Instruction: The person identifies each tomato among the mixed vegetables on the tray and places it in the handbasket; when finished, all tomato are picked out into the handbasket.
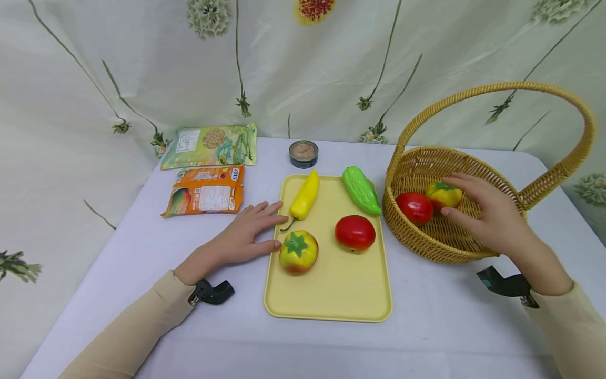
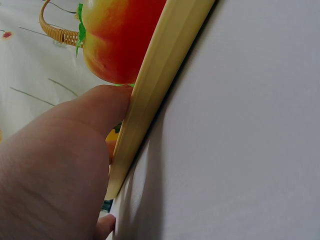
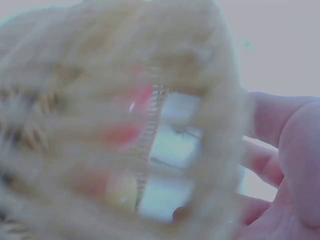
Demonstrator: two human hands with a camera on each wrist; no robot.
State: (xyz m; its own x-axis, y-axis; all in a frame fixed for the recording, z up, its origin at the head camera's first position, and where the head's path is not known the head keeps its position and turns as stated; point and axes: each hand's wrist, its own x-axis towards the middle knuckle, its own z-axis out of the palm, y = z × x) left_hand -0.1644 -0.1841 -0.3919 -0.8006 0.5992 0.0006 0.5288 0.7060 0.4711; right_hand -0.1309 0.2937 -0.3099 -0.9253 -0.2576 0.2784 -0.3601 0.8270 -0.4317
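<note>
My left hand lies with fingers spread on the left rim of a yellow tray. Its thumb is beside a yellow-red fruit with a green leafy top; its fingers are near a yellow pepper. A red fruit and a green pepper are also on the tray. Over the wicker basket, my right hand reaches in, thumb and fingers apart around a second yellow-red fruit. Another red fruit lies beside that one. In the right wrist view, blurred basket weave partly hides the fingers.
The basket's tall handle arches above my right hand. At the back left lie a green packet and an orange packet. A small round tin stands behind the tray. A floral cloth hangs behind the table.
</note>
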